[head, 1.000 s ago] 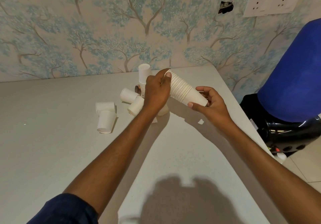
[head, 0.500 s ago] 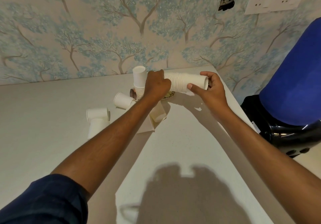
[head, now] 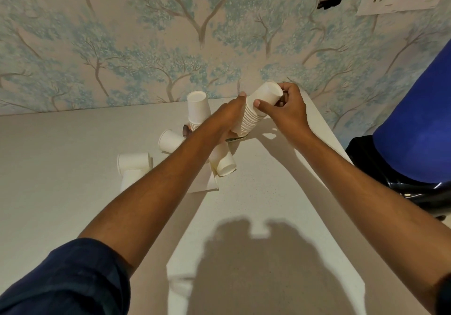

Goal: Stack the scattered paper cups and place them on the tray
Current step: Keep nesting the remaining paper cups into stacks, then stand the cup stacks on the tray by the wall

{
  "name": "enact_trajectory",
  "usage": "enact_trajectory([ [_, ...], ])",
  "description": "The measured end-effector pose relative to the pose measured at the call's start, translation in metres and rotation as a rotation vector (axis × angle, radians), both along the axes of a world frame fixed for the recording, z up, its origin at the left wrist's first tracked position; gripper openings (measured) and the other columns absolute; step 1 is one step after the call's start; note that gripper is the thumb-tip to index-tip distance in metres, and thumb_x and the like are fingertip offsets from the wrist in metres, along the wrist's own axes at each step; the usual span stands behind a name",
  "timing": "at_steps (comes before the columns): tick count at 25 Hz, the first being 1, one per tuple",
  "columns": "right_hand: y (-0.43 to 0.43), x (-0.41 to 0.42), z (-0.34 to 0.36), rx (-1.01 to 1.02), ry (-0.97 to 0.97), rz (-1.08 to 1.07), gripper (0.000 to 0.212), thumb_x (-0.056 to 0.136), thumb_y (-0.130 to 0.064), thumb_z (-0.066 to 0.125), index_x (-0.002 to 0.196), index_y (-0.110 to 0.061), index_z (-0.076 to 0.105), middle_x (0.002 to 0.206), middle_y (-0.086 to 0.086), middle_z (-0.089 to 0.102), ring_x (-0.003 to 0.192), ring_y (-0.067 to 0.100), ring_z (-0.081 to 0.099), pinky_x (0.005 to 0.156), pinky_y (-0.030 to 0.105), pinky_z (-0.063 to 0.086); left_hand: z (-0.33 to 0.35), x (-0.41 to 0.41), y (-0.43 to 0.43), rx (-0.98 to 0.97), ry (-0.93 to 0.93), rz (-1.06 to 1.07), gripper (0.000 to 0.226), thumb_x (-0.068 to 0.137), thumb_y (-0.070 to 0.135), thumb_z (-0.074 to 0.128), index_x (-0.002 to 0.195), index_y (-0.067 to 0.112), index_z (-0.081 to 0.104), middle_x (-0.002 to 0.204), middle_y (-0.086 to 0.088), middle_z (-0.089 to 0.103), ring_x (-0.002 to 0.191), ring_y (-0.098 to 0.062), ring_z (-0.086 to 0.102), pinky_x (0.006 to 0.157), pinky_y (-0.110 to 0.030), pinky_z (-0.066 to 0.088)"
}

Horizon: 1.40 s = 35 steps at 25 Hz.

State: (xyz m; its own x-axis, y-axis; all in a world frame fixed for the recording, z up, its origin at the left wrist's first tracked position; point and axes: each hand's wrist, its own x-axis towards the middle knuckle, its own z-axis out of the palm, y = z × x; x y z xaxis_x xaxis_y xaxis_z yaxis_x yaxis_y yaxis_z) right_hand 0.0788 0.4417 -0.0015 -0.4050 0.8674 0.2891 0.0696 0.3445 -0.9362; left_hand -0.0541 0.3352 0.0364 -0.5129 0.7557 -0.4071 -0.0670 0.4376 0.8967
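Both my hands hold a long stack of white paper cups [head: 256, 108], tilted with its closed end up and to the right. My left hand [head: 225, 119] grips its lower part; my right hand [head: 286, 105] grips its upper end. The stack's open end rests near a small patterned tray [head: 238, 138], mostly hidden under my hands. A second upright stack of cups [head: 198, 110] stands just left. Loose cups lie on their sides: one [head: 169, 140] near that stack, one [head: 224, 163] under my left arm, two [head: 134, 162] further left.
The white table [head: 268, 192] ends at the papered wall behind and at an edge on the right. A blue chair back [head: 419, 124] with a black seat stands right of the table. A small paper scrap [head: 269, 135] lies by my right wrist.
The stack swung from lying level to tilted up, its open end lowered toward the tray. Both hands moved farther from me, toward the wall.
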Motion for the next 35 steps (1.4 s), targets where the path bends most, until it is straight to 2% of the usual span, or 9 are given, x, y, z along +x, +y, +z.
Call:
enact_trajectory([
  [4,0.01,-0.02,0.003,0.026,-0.059,0.041,0.066,0.076,-0.037,0.096,0.128,-0.022,0.059,0.118,-0.007,0.07,0.1,0.006,0.069,0.084,0.025,0.059,0.003,-0.007,0.002,0.003,-0.151,-0.006,0.064,0.106,0.071,0.033,0.111,0.016,0.065,0.115,-0.014,0.075,0.112,-0.031,0.073,0.099,-0.045,0.061],
  [7,0.014,-0.033,0.007,0.043,-0.085,0.056,0.065,0.073,-0.042,0.096,0.124,-0.027,0.059,0.113,-0.012,0.069,0.096,0.002,0.068,0.08,0.022,0.058,0.005,-0.013,0.004,-0.021,-0.14,0.024,0.063,0.106,0.072,0.03,0.099,0.019,0.062,0.104,-0.011,0.074,0.099,-0.027,0.072,0.079,-0.036,0.062],
  [12,0.014,-0.048,0.006,0.073,-0.137,0.104,0.067,0.074,-0.039,0.097,0.127,-0.024,0.059,0.116,-0.011,0.07,0.101,0.006,0.069,0.085,0.026,0.061,-0.005,-0.022,0.004,-0.028,-0.175,0.043,0.066,0.104,0.074,0.032,0.106,0.016,0.064,0.115,-0.014,0.076,0.113,-0.032,0.073,0.102,-0.047,0.059],
  [16,0.01,-0.054,0.004,0.09,-0.181,0.141,0.068,0.075,-0.041,0.097,0.128,-0.025,0.058,0.117,-0.01,0.07,0.103,0.006,0.069,0.084,0.025,0.06,-0.01,-0.026,-0.001,-0.038,-0.179,0.036,0.076,0.102,0.078,0.03,0.113,0.014,0.068,0.113,-0.016,0.079,0.109,-0.034,0.075,0.102,-0.053,0.058],
  [19,0.005,-0.059,0.007,0.104,-0.198,0.164,0.07,0.076,-0.042,0.096,0.132,-0.023,0.058,0.122,-0.008,0.07,0.107,0.007,0.069,0.086,0.026,0.061,-0.011,-0.029,-0.006,-0.018,-0.21,0.052,0.075,0.101,0.078,0.033,0.117,0.015,0.069,0.104,-0.013,0.081,0.101,-0.031,0.078,0.095,-0.048,0.063],
  [21,0.0,-0.063,0.008,0.125,-0.223,0.179,0.07,0.078,-0.041,0.094,0.134,-0.021,0.058,0.127,-0.006,0.069,0.111,0.011,0.068,0.09,0.031,0.062,-0.009,-0.03,-0.01,0.008,-0.21,0.057,0.073,0.101,0.077,0.036,0.13,0.015,0.065,0.115,-0.013,0.078,0.105,-0.03,0.077,0.097,-0.046,0.062],
  [26,-0.011,-0.07,0.005,0.144,-0.273,0.216,0.071,0.084,-0.035,0.092,0.14,-0.016,0.055,0.137,0.002,0.067,0.116,0.02,0.068,0.096,0.039,0.061,0.004,-0.038,-0.038,0.037,-0.088,0.027,0.058,0.106,0.063,0.047,0.134,0.013,0.058,0.127,-0.016,0.066,0.115,-0.03,0.068,0.104,-0.048,0.058],
  [30,-0.015,-0.069,-0.001,0.118,-0.328,0.213,0.076,0.086,-0.034,0.091,0.147,-0.015,0.05,0.146,0.004,0.063,0.122,0.024,0.066,0.101,0.041,0.058,0.007,-0.045,-0.074,0.111,0.012,0.13,0.032,0.106,0.032,0.06,0.118,0.004,0.071,0.114,-0.021,0.077,0.09,-0.027,0.076,0.091,-0.042,0.065],
  [35,-0.021,-0.069,-0.002,0.098,-0.341,0.196,0.077,0.086,-0.033,0.091,0.149,-0.015,0.05,0.148,0.005,0.062,0.123,0.024,0.066,0.1,0.039,0.057,0.0,-0.046,-0.108,0.128,0.256,0.209,0.013,0.097,0.016,0.07,0.101,0.005,0.076,0.094,-0.017,0.079,0.072,-0.027,0.079,0.073,-0.042,0.068],
])
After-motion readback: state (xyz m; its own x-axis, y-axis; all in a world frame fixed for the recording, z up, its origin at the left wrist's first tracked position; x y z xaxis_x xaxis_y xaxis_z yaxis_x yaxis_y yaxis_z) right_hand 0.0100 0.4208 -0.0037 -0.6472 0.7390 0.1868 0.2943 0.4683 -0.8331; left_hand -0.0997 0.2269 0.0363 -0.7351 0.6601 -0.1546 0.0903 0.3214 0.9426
